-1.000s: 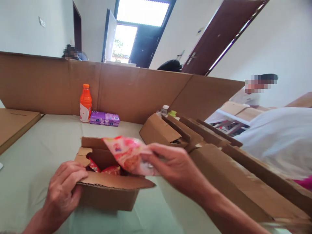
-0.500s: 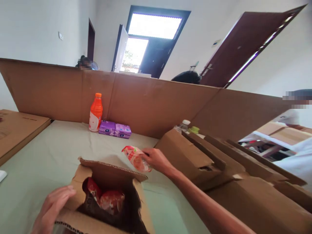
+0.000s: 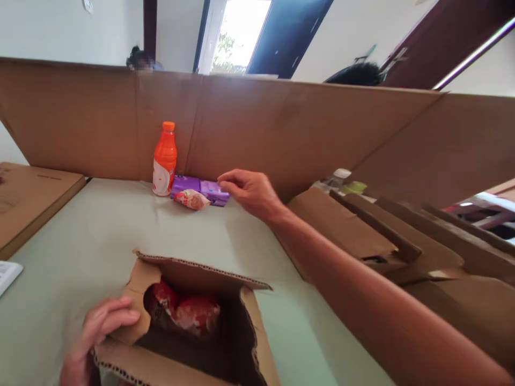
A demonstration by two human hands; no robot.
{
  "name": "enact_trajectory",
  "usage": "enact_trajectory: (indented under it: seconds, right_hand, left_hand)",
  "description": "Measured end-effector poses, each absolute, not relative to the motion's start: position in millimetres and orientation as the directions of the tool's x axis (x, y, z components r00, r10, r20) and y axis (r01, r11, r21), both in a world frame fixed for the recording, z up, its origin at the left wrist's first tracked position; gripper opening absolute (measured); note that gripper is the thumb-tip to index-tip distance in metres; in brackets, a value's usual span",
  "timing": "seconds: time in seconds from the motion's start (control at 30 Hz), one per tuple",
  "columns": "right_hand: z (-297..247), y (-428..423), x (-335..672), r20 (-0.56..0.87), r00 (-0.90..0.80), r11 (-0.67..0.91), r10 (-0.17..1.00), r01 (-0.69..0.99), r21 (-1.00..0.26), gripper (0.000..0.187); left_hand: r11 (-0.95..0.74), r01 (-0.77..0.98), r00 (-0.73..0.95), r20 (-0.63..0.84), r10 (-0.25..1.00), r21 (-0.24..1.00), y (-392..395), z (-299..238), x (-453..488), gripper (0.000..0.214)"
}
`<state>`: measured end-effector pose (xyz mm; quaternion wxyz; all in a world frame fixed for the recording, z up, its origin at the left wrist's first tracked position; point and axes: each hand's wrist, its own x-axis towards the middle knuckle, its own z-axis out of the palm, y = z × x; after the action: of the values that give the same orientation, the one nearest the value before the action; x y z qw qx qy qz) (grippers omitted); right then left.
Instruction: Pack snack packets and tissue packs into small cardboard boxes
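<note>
An open cardboard box [image 3: 251, 316] stands on the pale green table in front of me, with red packaged food [image 3: 197, 313] inside. My left hand [image 3: 107, 327] grips the box's left flap with bent fingers; its thumb is hidden. My right hand [image 3: 251, 193] is stretched out over the far part of the table, empty, index finger and thumb slightly apart. Just left of its fingertips lies a small red and clear food packet [image 3: 192, 199], in front of a purple tissue pack [image 3: 215, 190]. Beside that pack stands an orange drink bottle [image 3: 164, 161].
A tall cardboard partition [image 3: 257, 123] runs along the back. Flat cardboard [image 3: 36, 198] lies at left, near a white object [image 3: 8, 274]. At right are cardboard boxes [image 3: 350, 225], with a clear bottle [image 3: 338, 177] behind. A person's head shows over the partition.
My right hand has carried the food packet away from the box and let it go before the tissue pack. My left hand stays at the flap. The view has tilted downward.
</note>
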<state>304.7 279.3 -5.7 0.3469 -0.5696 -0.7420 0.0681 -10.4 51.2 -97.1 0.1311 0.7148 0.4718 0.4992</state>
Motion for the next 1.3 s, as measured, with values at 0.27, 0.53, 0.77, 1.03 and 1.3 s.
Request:
enact_trajectory:
  seconds: [0.27, 0.53, 0.77, 1.03, 1.3]
  right_hand:
    - [45.0, 108.4, 238.3, 0.001, -0.754, 0.697, 0.656, 0.606, -0.383, 0.015]
    - [-27.6, 112.2, 171.8, -0.436, -0.68, 0.782, 0.589, 0.616, 0.096, 0.019]
    - [-2.8, 104.5, 188.7, -0.134, -0.733, 0.745, 0.667, 0.655, 0.129, 0.017]
    - [72.9, 120.6, 292.6, 0.65, -0.343, 0.62, 0.678, 0.742, -0.254, 0.027]
    - [-8.2, 265.7, 318.6, 0.379, -0.288, 0.372, 0.879, 0.913, -0.17, 0.021]
  left_hand:
    - [-0.621, 0.366, 0.061, 0.648, 0.759, 0.693, 44.4, -98.3, -1.9, 0.061]
    - [-0.623, 0.494, 0.052, 0.694, 0.718, 0.607, 39.4, -101.4, -4.3, 0.054]
    - [-0.588, 0.612, 0.039, 0.723, 0.69, 0.528, 38.1, -101.6, -4.9, 0.049]
    - [-0.584, 0.641, 0.033, 0.743, 0.669, 0.498, 40.7, -101.5, -4.5, 0.043]
    - [-0.56, 0.589, 0.026, 0.68, 0.733, 0.582, 43.1, -124.6, -7.9, 0.059]
